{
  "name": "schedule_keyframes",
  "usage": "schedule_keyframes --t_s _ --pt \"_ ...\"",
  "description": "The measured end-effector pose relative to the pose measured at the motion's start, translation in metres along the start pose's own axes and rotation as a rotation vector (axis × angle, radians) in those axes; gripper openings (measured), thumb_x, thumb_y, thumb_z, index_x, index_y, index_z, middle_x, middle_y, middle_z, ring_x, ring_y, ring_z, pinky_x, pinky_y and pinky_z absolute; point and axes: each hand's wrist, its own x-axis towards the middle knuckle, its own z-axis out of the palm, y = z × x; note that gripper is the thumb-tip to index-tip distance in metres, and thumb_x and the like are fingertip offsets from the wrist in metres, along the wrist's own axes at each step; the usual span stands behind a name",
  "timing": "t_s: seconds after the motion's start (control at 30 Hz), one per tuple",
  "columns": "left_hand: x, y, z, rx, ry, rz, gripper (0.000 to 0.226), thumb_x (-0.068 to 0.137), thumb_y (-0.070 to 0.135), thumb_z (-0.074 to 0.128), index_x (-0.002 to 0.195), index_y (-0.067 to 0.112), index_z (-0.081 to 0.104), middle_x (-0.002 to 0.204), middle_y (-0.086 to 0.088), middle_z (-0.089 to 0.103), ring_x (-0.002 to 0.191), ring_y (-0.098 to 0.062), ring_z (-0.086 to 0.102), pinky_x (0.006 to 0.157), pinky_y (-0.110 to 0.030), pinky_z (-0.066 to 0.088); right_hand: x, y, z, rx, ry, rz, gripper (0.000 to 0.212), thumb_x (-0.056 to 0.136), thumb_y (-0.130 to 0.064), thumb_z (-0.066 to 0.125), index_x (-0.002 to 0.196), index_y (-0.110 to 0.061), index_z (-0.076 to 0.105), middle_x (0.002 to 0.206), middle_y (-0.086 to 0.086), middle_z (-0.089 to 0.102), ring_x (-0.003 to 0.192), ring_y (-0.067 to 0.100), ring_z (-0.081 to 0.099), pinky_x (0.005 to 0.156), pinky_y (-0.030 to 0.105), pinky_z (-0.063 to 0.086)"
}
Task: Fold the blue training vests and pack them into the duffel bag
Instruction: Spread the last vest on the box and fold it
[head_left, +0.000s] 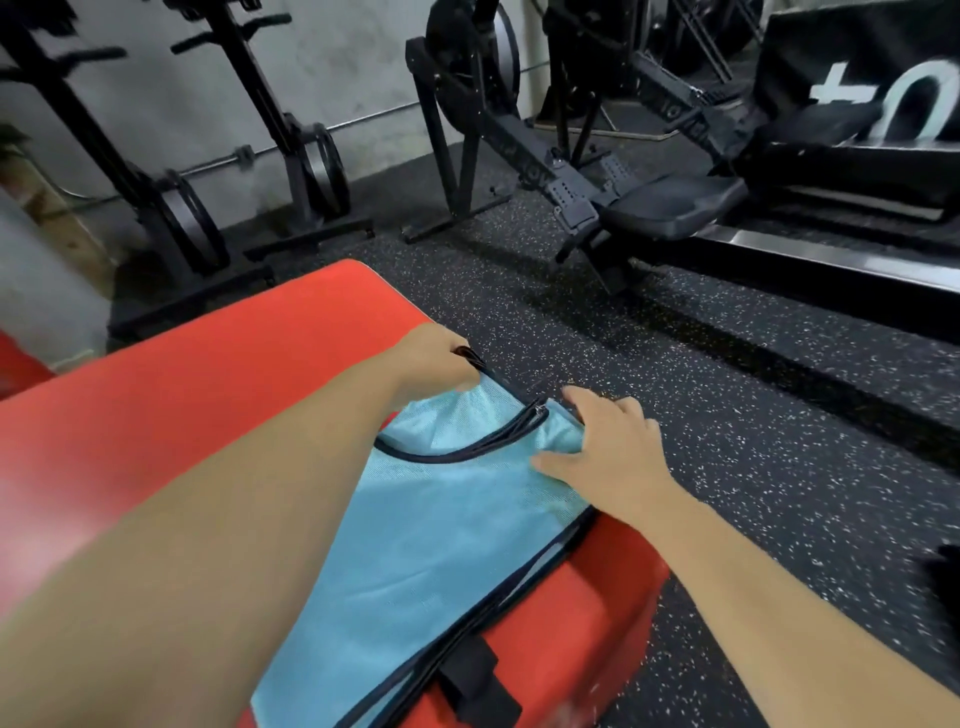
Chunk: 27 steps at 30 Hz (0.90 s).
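Gripping the blue vest (441, 530), left hand (431, 358) pinches its strap, right hand (613, 452) its edge.

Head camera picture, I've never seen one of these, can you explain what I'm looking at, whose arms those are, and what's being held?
There is no machine here. A person wears a wide-angle camera on the head, so this single picture looks forward and down along their own two bare arms.

A red padded block stands on a speckled black gym floor. A blue vest with black trim lies flat on it. The doubled trim suggests there may be more than one layer.

The left hand grips the black trim at the vest's far corner. The right hand is on the corner beside it, thumb on the fabric. Whether it grips or only presses, I cannot tell.

Behind stands a rowing machine. I can make out no duffel bag.
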Motion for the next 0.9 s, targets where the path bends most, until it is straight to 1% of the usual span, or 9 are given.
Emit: schedule_keyframes --t_s 0.07,0.17,0.3,0.37,0.53,0.6,0.67,0.8,0.9 --pt "-0.006 0.000 -0.008 -0.022 0.015 0.013 0.005 0.077 -0.001 0.057 0.073 0.002 0.057 0.057 -0.001 0.034 0.053 -0.016 0.028 0.050 -0.024 0.021 0.005 0.002 -0.004 0.048 -0.014 0.052 0.036 0.072 -0.051 0.073 0.093 -0.027 0.057 0.091 -0.007 0.057 0.101 0.021 0.046 0.091 0.038 0.032" --pt "-0.018 -0.005 -0.020 -0.088 0.066 0.041 0.010 0.069 0.006 0.059 0.068 0.007 0.050 0.059 -0.002 0.031 0.055 -0.016 0.025 0.050 -0.026 0.018 0.005 0.006 -0.010 0.305 -0.132 0.124 0.044 0.068 -0.036 0.080 0.059 -0.019 0.042 0.059 -0.009 0.044 0.066 0.012 0.043 0.068 0.030 0.036" --pt "-0.043 -0.022 -0.042 -0.162 0.137 0.031 0.004 0.076 0.001 0.062 0.075 -0.002 0.059 0.070 -0.007 0.039 0.068 -0.016 0.034 0.055 -0.028 0.023 -0.003 -0.025 -0.037 0.552 -0.127 0.063 0.035 0.072 -0.010 0.077 0.060 -0.012 0.044 0.048 -0.006 0.031 0.042 0.007 0.025 0.041 0.021 0.020" --pt "-0.057 -0.039 -0.056 -0.158 0.179 0.003 0.007 0.080 -0.001 0.060 0.084 -0.007 0.062 0.072 -0.008 0.041 0.068 -0.016 0.035 0.055 -0.028 0.024 -0.012 -0.056 -0.051 0.408 -0.036 -0.062 0.032 0.072 -0.014 0.074 0.062 -0.012 0.044 0.054 -0.002 0.034 0.049 0.013 0.030 0.046 0.026 0.022" --pt "-0.101 -0.094 -0.083 -0.199 0.265 -0.008 0.015 0.070 -0.001 0.068 0.075 0.013 0.069 0.076 -0.007 0.061 0.074 -0.016 0.050 0.071 -0.028 0.039 -0.069 -0.147 -0.049 -0.146 0.212 -0.398 0.035 0.076 -0.028 0.066 0.066 -0.018 0.034 0.064 -0.005 0.040 0.066 0.026 0.043 0.050 0.031 0.022" --pt "-0.122 -0.118 -0.078 -0.172 0.291 -0.039 0.026 0.072 -0.009 0.066 0.072 0.017 0.068 0.074 -0.007 0.064 0.070 -0.010 0.054 0.072 -0.026 0.043 -0.096 -0.170 -0.020 -0.258 0.324 -0.560 0.043 0.047 -0.027 0.082 0.059 -0.022 0.041 0.055 -0.006 0.046 0.052 0.027 0.049 0.051 0.026 0.017" --pt "-0.144 -0.146 -0.060 -0.142 0.329 -0.077 0.038 0.070 -0.013 0.063 0.064 0.025 0.064 0.067 -0.002 0.064 0.059 0.000 0.054 0.065 -0.022 0.044 -0.118 -0.182 0.015 -0.238 0.261 -0.632 0.045 0.020 -0.022 0.084 0.052 -0.021 0.051 0.046 -0.001 0.050 0.041 0.022 0.051 0.050 0.025 0.026" --pt "-0.179 -0.185 -0.013 -0.024 0.390 -0.127 0.046 0.063 -0.009 0.053 0.065 0.036 0.058 0.069 0.015 0.062 0.071 -0.011 0.057 0.061 -0.011 0.039 -0.138 -0.169 0.067 -0.342 0.088 -0.611 0.045 0.020 -0.025 0.087 0.050 -0.019 0.055 0.046 0.002 0.050 0.042 0.024 0.050 0.048 0.033 0.042" --pt "-0.183 -0.192 -0.002 -0.009 0.496 -0.099 0.048 0.063 -0.012 0.050 0.071 0.034 0.058 0.081 0.006 0.064 0.081 -0.015 0.056 0.069 -0.018 0.038 -0.135 -0.162 0.071 -0.368 0.138 -0.621 0.044 0.022 -0.020 0.087 0.051 -0.020 0.053 0.047 0.000 0.050 0.043 0.023 0.051 0.048 0.032 0.040"
